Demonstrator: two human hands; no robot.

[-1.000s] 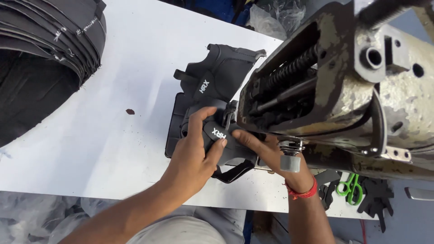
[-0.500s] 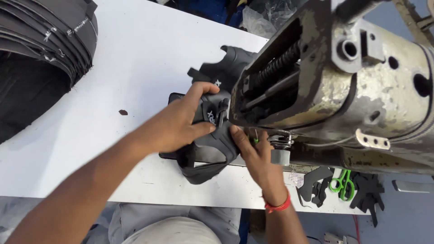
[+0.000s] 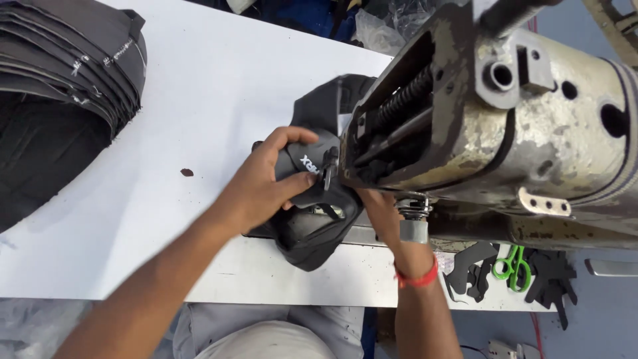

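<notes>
My left hand [image 3: 266, 183] grips a black shoe-upper piece [image 3: 312, 229] with white lettering, pressing it against the head of a worn, paint-chipped sewing machine [image 3: 505, 133]. My right hand [image 3: 382, 213], a red band on its wrist, reaches under the machine head and holds the same piece from the right; its fingers are partly hidden by the machine. More black upper material [image 3: 325, 100] lies behind, on the white table [image 3: 199, 80].
A large stack of black cut pieces [image 3: 60, 86] fills the table's left end. Green-handled scissors [image 3: 512, 262] and several small black cutouts [image 3: 555, 276] lie at the right under the machine. The table's front edge runs just below my hands.
The view has shifted left and nearer. Both hands have turned the black piece and drawn it tighter under the machine head; my left hand now wraps over its top.
</notes>
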